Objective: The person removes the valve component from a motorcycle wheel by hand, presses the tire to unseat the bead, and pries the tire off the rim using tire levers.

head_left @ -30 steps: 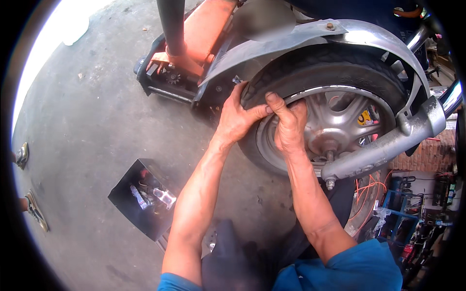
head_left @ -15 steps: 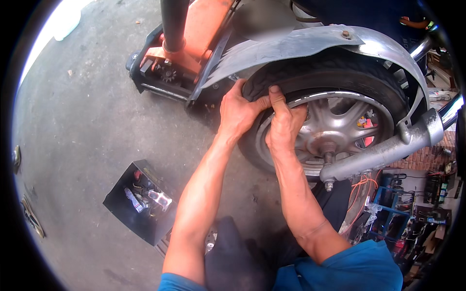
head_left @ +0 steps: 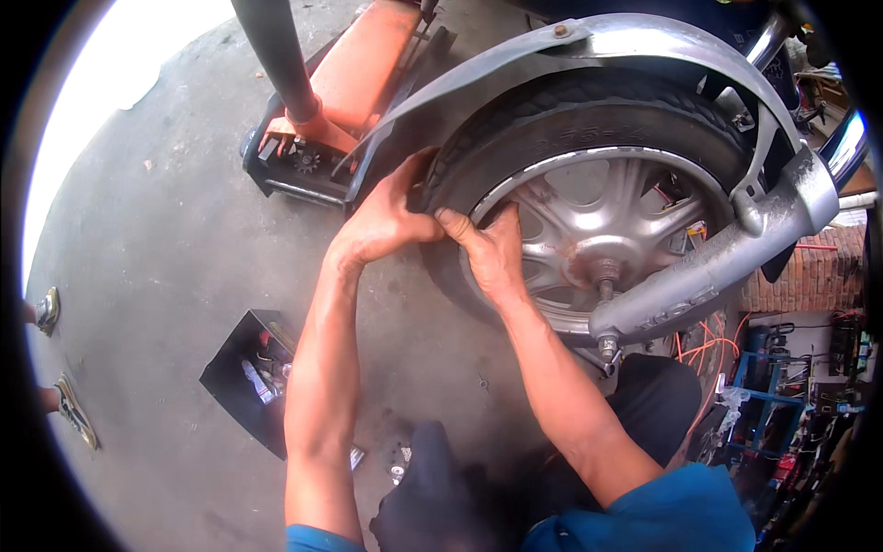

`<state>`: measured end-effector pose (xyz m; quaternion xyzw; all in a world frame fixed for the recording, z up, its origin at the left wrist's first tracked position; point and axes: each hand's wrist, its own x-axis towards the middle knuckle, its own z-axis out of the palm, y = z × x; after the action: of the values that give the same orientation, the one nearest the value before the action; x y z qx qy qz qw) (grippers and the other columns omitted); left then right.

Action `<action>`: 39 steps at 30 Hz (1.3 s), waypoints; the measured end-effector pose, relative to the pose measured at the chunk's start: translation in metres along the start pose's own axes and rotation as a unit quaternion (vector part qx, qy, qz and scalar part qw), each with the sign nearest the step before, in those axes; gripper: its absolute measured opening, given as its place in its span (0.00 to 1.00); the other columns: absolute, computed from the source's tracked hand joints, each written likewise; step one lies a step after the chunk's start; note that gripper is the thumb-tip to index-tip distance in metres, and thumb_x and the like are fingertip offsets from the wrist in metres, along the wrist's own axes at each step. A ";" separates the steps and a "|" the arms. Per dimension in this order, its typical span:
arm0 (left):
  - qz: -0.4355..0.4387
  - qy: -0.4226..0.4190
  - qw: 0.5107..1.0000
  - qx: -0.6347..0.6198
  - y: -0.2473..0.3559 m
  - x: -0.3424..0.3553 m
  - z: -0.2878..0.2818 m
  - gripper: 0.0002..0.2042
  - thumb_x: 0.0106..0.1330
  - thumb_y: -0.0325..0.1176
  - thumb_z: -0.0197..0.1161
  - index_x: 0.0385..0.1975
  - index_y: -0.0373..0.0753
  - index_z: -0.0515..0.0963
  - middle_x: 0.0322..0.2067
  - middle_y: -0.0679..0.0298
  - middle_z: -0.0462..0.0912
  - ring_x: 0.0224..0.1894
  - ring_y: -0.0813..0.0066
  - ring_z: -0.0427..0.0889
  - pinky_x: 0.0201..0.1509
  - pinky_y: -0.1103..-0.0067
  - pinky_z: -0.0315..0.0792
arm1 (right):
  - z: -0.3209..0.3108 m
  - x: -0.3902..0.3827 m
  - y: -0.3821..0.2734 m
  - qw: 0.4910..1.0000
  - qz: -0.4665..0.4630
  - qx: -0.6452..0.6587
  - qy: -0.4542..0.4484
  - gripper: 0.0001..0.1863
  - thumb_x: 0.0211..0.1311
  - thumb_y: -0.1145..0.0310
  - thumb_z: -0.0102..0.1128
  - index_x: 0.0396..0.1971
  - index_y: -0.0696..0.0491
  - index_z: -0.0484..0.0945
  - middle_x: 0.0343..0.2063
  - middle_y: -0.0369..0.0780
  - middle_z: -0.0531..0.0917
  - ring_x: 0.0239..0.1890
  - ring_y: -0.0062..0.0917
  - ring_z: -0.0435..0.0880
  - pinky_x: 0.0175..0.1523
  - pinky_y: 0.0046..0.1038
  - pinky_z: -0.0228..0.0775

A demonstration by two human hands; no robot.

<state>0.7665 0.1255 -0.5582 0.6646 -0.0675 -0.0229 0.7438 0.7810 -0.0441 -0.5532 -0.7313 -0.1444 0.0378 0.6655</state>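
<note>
A motorcycle front wheel with a cast silver rim (head_left: 589, 198) and a black tyre (head_left: 570, 120) stands before me. My left hand (head_left: 391, 216) wraps the tyre's left edge, thumb on the near side; its fingertips are partly hidden behind the tread. Beside it my right hand (head_left: 492, 248) grips the wheel's left side. Its thumb lies on the tyre sidewall, and its fingers reach in over the rim. A grey metal mudguard (head_left: 671, 39) arches over the tyre. The silver fork leg (head_left: 713, 276) runs to the threaded axle end (head_left: 607, 345) at the hub.
An orange floor jack (head_left: 368, 64) with a dark handle stands left of the wheel. A black open box (head_left: 241, 373) holding small parts sits on the concrete floor (head_left: 184, 248). Orange cable (head_left: 708, 342) and a blue rack (head_left: 759, 396) lie right. Another person's shoes (head_left: 75, 414) show far left.
Both hands have moved left and slightly down, staying on the wheel's left side. The view has shifted, and more of the tyre sidewall shows. The other person's feet show more at the far left.
</note>
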 end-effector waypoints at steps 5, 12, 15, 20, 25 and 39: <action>0.190 0.046 0.969 -0.151 0.029 0.027 0.023 0.44 0.47 0.49 0.73 0.62 0.30 0.63 0.55 0.48 0.73 0.59 0.61 0.72 0.62 0.72 0.65 | 0.003 -0.008 0.004 1.000 -0.009 0.020 -0.017 0.38 0.51 0.60 0.74 0.57 0.61 0.64 0.50 0.42 0.76 0.54 0.29 0.74 0.60 0.29 0.64; 0.174 0.078 0.977 0.095 0.036 0.059 0.035 0.38 0.51 0.42 0.74 0.59 0.27 0.67 0.55 0.51 0.75 0.57 0.61 0.73 0.63 0.71 0.65 | 0.005 -0.012 -0.009 0.998 0.060 0.009 -0.018 0.41 0.47 0.62 0.74 0.58 0.63 0.61 0.53 0.47 0.74 0.57 0.34 0.71 0.62 0.33 0.62; 0.176 0.130 0.974 0.058 0.021 0.066 0.033 0.34 0.49 0.46 0.76 0.51 0.30 0.75 0.48 0.51 0.80 0.52 0.60 0.78 0.57 0.72 0.71 | 0.006 -0.020 -0.003 0.985 0.115 -0.122 0.046 0.42 0.47 0.61 0.74 0.57 0.66 0.62 0.51 0.51 0.75 0.56 0.38 0.74 0.61 0.33 0.63; 0.190 0.138 0.970 -0.056 0.021 0.041 0.042 0.42 0.47 0.45 0.77 0.61 0.30 0.66 0.55 0.53 0.75 0.58 0.64 0.73 0.62 0.71 0.66 | -0.001 -0.031 0.008 0.977 0.103 -0.186 0.033 0.44 0.46 0.57 0.74 0.56 0.68 0.62 0.54 0.58 0.72 0.59 0.46 0.70 0.62 0.38 0.61; -0.024 0.106 0.989 -0.097 -0.036 -0.001 0.029 0.48 0.44 0.51 0.76 0.64 0.31 0.63 0.58 0.52 0.72 0.63 0.60 0.66 0.69 0.69 0.56 | -0.020 -0.064 0.041 0.952 0.123 -0.282 0.012 0.45 0.45 0.56 0.73 0.56 0.68 0.62 0.56 0.59 0.68 0.61 0.49 0.65 0.64 0.42 0.57; 0.084 0.190 0.977 -0.042 -0.027 0.026 0.037 0.41 0.46 0.43 0.76 0.58 0.23 0.66 0.52 0.49 0.75 0.57 0.62 0.73 0.62 0.72 0.65 | -0.066 -0.125 0.051 0.864 0.046 -0.501 -0.026 0.39 0.44 0.63 0.74 0.54 0.65 0.66 0.51 0.53 0.71 0.54 0.47 0.68 0.60 0.44 0.57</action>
<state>0.7889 0.0831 -0.5790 0.6168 0.0202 0.1635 0.7697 0.6862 -0.1441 -0.6134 -0.9707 -0.1269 0.0097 0.2036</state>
